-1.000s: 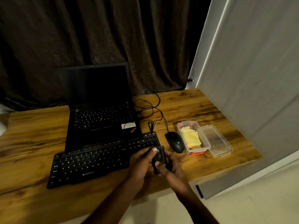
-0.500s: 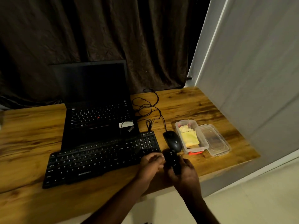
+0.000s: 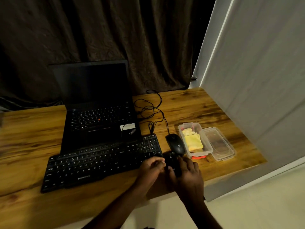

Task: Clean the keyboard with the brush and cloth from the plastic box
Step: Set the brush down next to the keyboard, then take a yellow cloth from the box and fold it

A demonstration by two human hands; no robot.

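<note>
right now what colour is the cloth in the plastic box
Yellow; the cloth shows best in the head view.

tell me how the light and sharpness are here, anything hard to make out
Head view: dim warm light, the curtain and laptop screen go near black; head view: the small black object between the left hand and right hand is dark and soft; head view: wide-angle bend slants the wall.
</note>
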